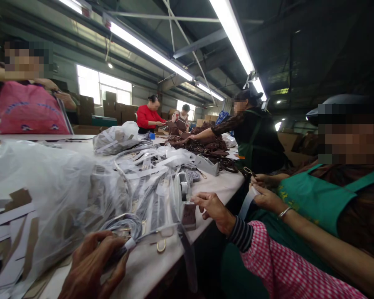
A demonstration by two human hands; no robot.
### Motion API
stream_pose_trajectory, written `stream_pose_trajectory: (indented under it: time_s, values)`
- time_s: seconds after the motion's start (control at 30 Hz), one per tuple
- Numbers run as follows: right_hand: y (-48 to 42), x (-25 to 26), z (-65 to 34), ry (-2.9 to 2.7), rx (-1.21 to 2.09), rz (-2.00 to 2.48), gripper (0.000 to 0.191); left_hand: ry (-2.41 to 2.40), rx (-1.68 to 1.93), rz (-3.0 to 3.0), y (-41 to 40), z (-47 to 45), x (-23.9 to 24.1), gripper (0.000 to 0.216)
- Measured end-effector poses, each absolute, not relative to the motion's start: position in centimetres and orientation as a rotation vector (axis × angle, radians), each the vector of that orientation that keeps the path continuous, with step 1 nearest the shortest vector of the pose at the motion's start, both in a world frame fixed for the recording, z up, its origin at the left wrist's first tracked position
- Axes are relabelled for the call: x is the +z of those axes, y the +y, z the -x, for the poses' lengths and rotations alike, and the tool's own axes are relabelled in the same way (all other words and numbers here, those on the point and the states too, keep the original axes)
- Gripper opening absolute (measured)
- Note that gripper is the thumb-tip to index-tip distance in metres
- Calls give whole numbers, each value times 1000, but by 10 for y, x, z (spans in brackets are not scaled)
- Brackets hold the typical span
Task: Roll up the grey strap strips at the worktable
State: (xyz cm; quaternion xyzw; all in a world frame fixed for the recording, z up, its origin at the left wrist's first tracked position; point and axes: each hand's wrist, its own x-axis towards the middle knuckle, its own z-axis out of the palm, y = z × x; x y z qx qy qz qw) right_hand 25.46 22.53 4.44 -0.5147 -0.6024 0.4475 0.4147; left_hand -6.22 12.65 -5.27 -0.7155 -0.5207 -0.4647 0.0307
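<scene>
left hand (92, 265) closed on a plastic-wrapped strap (129, 243) at the table (220, 187) edge | right hand (213, 207) pinching a brown tag (189, 216) | co-worker's hands (266, 191) beside, holding a strip

Left hand (92, 265) curled, fingers pinched (palm down); right hand (213, 209) reaches forward, fingers bent.

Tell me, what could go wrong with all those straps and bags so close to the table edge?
1. The strap held by the right hand already hangs over the table edge, so it might slide off.
2. The wrapped straps overlap in a heap and could tangle as the left hand pulls its bundle.
3. The plastic bags look slippery and may shift.
</scene>
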Motion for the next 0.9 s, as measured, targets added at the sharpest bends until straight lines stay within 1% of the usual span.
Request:
stream_pose_trajectory:
  time_s: [0.27, 0.47, 0.67, 0.77, 0.9]
  values:
    - [234, 50, -236, -1193, 1216, 1362, 27, -1717, -1440, 2152, 137, 79, -66, 47]
    - [206, 42, -228, -1063, 1134, 1236, 37, -1736, -1500, 2081, 138, 77, -65, 51]
    - [184, 9, -223, -910, 1253, 1196, 51, -1925, -1662, 2067, 135, 76, -57, 53]
    - [191, -1, -224, -1012, 1175, 1183, 50, -1907, -1725, 2117, 134, 74, -50, 55]
    - [194, -8, -236, -1108, 1100, 1233, 43, -1993, -1791, 2071, 132, 72, -39, 58]
